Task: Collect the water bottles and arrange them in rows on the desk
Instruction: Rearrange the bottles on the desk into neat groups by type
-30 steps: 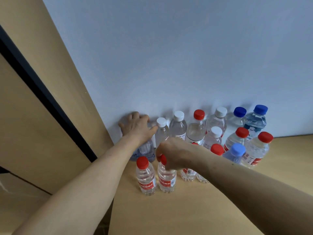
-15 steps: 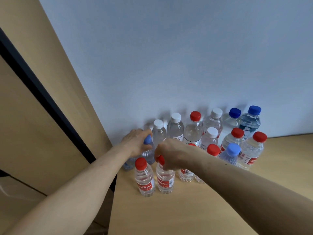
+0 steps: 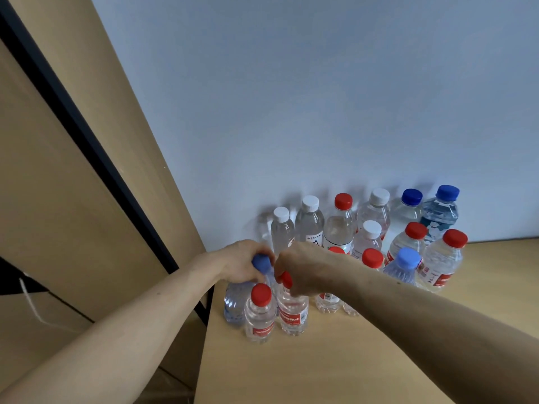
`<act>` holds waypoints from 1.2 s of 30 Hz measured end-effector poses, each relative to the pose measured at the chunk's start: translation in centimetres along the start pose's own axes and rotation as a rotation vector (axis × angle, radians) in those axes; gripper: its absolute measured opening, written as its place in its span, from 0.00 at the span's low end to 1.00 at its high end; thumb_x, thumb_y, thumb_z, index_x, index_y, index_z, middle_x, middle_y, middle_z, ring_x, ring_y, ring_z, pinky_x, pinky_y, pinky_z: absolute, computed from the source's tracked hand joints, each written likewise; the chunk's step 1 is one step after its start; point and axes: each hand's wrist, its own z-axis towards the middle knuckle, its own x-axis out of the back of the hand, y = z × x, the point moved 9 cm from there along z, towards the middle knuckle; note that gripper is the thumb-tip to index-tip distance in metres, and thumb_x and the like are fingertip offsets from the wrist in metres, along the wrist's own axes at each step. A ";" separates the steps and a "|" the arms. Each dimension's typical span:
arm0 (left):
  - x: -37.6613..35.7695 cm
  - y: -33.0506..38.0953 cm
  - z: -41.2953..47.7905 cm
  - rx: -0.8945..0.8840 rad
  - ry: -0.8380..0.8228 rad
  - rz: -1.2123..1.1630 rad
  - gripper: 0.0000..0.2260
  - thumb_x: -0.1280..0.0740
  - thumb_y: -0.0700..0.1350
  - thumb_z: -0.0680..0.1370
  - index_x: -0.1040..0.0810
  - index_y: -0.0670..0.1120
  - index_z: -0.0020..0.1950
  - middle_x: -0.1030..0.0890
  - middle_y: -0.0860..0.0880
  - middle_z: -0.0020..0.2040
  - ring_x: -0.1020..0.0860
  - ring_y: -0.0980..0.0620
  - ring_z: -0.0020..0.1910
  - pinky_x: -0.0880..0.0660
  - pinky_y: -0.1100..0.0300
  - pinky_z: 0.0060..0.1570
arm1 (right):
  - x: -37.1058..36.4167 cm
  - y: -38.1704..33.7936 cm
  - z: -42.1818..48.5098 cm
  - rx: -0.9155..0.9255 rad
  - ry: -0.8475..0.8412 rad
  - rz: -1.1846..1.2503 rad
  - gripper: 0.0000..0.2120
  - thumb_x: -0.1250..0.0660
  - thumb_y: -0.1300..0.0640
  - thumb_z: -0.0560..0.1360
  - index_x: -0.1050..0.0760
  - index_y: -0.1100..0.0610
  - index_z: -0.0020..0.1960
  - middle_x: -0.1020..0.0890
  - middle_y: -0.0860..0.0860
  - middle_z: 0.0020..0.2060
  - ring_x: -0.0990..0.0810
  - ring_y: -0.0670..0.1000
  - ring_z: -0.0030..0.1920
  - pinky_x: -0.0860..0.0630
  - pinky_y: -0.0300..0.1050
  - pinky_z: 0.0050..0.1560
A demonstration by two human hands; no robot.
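The left hand (image 3: 240, 265) grips the neck of the blue-capped bottle (image 3: 234, 304) at the table's (image 3: 335, 368) left edge. Beside it, the right hand (image 3: 304, 271) clasps the cap of a red-capped bottle (image 3: 293, 314). The white writing on its red label is too blurred to read.

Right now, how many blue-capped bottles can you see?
4: two dark-blue ones at the back right by the wall, a light-blue one in front of them, a fourth gripped by the left hand near the desk's left edge. The right hand may hide more.
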 end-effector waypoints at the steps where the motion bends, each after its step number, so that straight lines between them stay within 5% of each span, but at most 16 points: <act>1: -0.2 0.0 -0.1 0.000 -0.013 -0.005 0.18 0.27 0.41 0.71 0.22 0.53 0.58 0.23 0.55 0.53 0.24 0.53 0.54 0.26 0.61 0.55 | -0.1 -0.1 -0.1 0.010 -0.009 -0.005 0.15 0.34 0.60 0.75 0.24 0.57 0.61 0.19 0.55 0.53 0.21 0.56 0.53 0.26 0.45 0.49; 4: -0.6 0.4 -0.2 0.048 -0.083 -0.071 0.17 0.25 0.45 0.70 0.25 0.56 0.54 0.22 0.53 0.53 0.22 0.51 0.52 0.23 0.55 0.53 | 0.0 -0.5 -0.3 0.035 0.005 0.004 0.15 0.36 0.62 0.76 0.24 0.57 0.62 0.19 0.55 0.52 0.21 0.56 0.52 0.27 0.45 0.47; 7: 0.5 0.5 0.3 0.174 -0.144 -0.057 0.20 0.26 0.52 0.72 0.28 0.54 0.60 0.24 0.51 0.54 0.22 0.51 0.46 0.21 0.55 0.42 | 0.0 -0.5 -0.5 0.044 0.020 0.018 0.14 0.36 0.63 0.76 0.23 0.57 0.60 0.19 0.54 0.52 0.21 0.56 0.53 0.27 0.45 0.48; 9: 2.6 1.2 1.6 0.193 -0.056 -0.080 0.12 0.31 0.52 0.74 0.24 0.50 0.55 0.23 0.50 0.52 0.24 0.52 0.43 0.24 0.58 0.39 | -0.2 -0.3 -0.5 0.025 0.034 0.029 0.13 0.36 0.64 0.75 0.22 0.57 0.58 0.19 0.55 0.51 0.20 0.56 0.52 0.24 0.46 0.48; 11: 5.5 2.3 2.9 0.178 0.170 -0.093 0.09 0.34 0.49 0.74 0.23 0.49 0.52 0.23 0.49 0.51 0.25 0.49 0.46 0.26 0.57 0.45 | -0.4 -0.1 -0.5 0.002 0.041 0.038 0.13 0.35 0.64 0.75 0.22 0.58 0.58 0.19 0.56 0.51 0.20 0.57 0.50 0.21 0.49 0.50; 14: 7.0 4.1 4.6 0.151 0.368 0.110 0.20 0.35 0.49 0.77 0.29 0.51 0.69 0.28 0.46 0.65 0.28 0.46 0.62 0.31 0.59 0.54 | -0.6 0.0 -0.4 -0.013 0.059 0.039 0.12 0.34 0.64 0.75 0.23 0.59 0.59 0.19 0.56 0.51 0.20 0.56 0.50 0.21 0.49 0.50; 17: 5.2 4.5 6.4 0.085 0.303 0.141 0.18 0.35 0.48 0.76 0.27 0.50 0.66 0.25 0.46 0.65 0.26 0.44 0.61 0.27 0.55 0.58 | -0.4 0.1 -0.6 -0.004 0.093 0.042 0.12 0.35 0.63 0.76 0.23 0.58 0.59 0.19 0.55 0.50 0.20 0.56 0.50 0.21 0.47 0.49; 22: 4.6 0.2 3.6 0.087 0.330 -0.206 0.28 0.31 0.51 0.76 0.35 0.50 0.74 0.30 0.48 0.70 0.29 0.49 0.66 0.32 0.55 0.65 | 0.0 0.5 -0.6 -0.013 0.075 0.065 0.13 0.35 0.63 0.76 0.23 0.58 0.60 0.19 0.56 0.52 0.20 0.56 0.51 0.25 0.45 0.48; 28: 5.2 1.6 3.9 0.064 0.257 0.012 0.28 0.34 0.51 0.77 0.38 0.52 0.76 0.36 0.49 0.75 0.33 0.48 0.71 0.35 0.54 0.69 | 0.4 -0.5 0.4 0.018 0.002 0.011 0.14 0.34 0.63 0.76 0.23 0.58 0.61 0.20 0.55 0.53 0.21 0.54 0.53 0.29 0.41 0.45; 32: 4.7 4.0 4.1 0.081 0.325 0.218 0.18 0.34 0.49 0.77 0.27 0.49 0.67 0.29 0.46 0.65 0.27 0.44 0.63 0.31 0.57 0.58 | 0.1 -0.5 0.3 0.018 -0.001 0.016 0.13 0.33 0.63 0.75 0.22 0.59 0.59 0.20 0.55 0.53 0.21 0.54 0.52 0.23 0.45 0.52; 36: 4.2 4.9 3.2 0.074 0.204 0.270 0.11 0.31 0.44 0.75 0.21 0.46 0.57 0.25 0.47 0.57 0.24 0.46 0.55 0.30 0.61 0.46 | 0.1 -0.4 -0.4 0.003 0.046 0.041 0.14 0.36 0.65 0.76 0.23 0.59 0.60 0.20 0.54 0.54 0.21 0.54 0.52 0.25 0.43 0.48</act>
